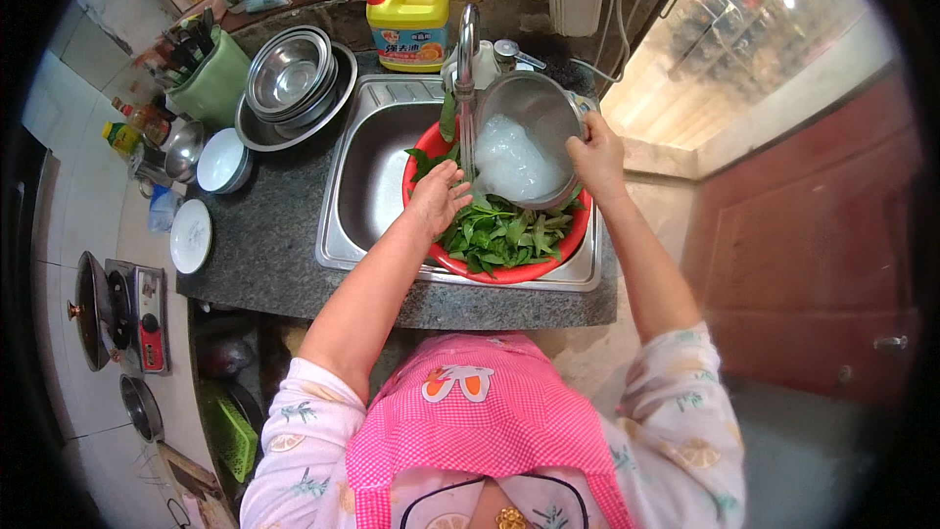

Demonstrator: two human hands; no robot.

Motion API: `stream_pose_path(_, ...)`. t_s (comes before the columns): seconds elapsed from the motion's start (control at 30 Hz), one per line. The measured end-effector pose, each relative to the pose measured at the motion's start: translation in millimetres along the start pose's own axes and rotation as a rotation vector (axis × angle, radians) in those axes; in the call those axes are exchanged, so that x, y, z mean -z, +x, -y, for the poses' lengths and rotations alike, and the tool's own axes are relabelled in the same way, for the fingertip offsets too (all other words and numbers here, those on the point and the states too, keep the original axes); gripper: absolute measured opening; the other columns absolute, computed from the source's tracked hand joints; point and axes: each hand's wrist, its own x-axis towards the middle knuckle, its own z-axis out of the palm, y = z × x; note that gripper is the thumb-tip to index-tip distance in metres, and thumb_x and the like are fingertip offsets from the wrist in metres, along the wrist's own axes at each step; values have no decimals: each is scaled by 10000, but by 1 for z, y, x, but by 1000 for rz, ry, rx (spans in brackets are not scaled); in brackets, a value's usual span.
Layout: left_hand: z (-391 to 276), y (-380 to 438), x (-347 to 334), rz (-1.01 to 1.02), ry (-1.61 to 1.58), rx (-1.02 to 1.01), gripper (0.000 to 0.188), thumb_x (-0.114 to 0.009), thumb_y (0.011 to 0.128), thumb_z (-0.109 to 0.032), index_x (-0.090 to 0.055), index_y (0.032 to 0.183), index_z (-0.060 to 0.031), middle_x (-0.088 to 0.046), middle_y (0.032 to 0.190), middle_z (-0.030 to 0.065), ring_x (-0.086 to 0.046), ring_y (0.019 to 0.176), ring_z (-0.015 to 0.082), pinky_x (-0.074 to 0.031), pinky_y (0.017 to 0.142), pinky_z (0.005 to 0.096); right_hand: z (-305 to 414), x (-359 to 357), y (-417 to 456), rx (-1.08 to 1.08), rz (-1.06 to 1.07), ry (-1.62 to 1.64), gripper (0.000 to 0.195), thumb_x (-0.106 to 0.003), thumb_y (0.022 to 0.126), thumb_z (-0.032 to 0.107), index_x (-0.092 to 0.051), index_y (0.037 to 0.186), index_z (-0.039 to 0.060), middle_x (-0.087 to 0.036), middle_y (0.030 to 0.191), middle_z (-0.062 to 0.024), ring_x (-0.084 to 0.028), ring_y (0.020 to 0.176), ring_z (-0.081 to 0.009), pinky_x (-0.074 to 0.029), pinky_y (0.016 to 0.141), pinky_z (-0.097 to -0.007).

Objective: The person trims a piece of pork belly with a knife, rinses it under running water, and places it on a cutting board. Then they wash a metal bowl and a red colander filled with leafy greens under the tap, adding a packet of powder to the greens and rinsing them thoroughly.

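Note:
My right hand (598, 162) grips the right edge of a metal pot (540, 110), which is tilted over the red plastic basin (507, 277). White, foamy water (510, 158) lies inside the pot. A stream runs from the chrome faucet (467, 44) beside the pot's left rim. My left hand (438, 198) holds nothing; its fingers are apart near the stream, over the basin's left side. Leafy green vegetables (503, 235) fill the basin, and one leaf stands up at its back. The basin rests over the right part of the stainless-steel sink (374, 176).
Behind the sink stands a yellow detergent jug (408, 26) with a red pump. Stacked steel bowls (290, 73), white bowls (222, 160) and a white plate (191, 235) occupy the counter's left. A green utensil holder (213, 81) is farther back. A reddish door (808, 242) stands at right.

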Motion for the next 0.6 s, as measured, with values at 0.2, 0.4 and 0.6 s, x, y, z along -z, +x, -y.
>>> stream_pose_path(0.2, 6, 3, 2, 38, -60, 24, 687, -493, 951, -306, -71, 1478, -177, -109, 1513, 126, -216, 1343, 415, -289, 1034, 532, 32, 0, -9, 553, 17, -340, 148, -578, 730, 68, -467, 828, 62, -561, 737, -138, -573, 677, -359, -464, 586, -448)
stream_pose_path(0.4, 4, -4, 10, 19, -87, 33, 663, -509, 943, -304, -128, 1473, -188, -101, 1532, 68, -229, 1341, 398, -321, 1013, 526, 28, 27, -7, 717, 10, -506, 120, -576, 701, 30, -485, 768, 69, -562, 720, -113, -586, 697, -326, -465, 570, -427)
stream_pose_path(0.6, -7, -24, 18, -48, 19, -17, 578, -526, 931, -310, -275, 1430, -160, -268, 1442, 89, -337, 1252, 339, -339, 992, 507, -18, 1, -11, -39, -43, 217, 213, -545, 682, -20, -581, 892, 1, -584, 729, -82, -571, 649, -224, -457, 594, -323)
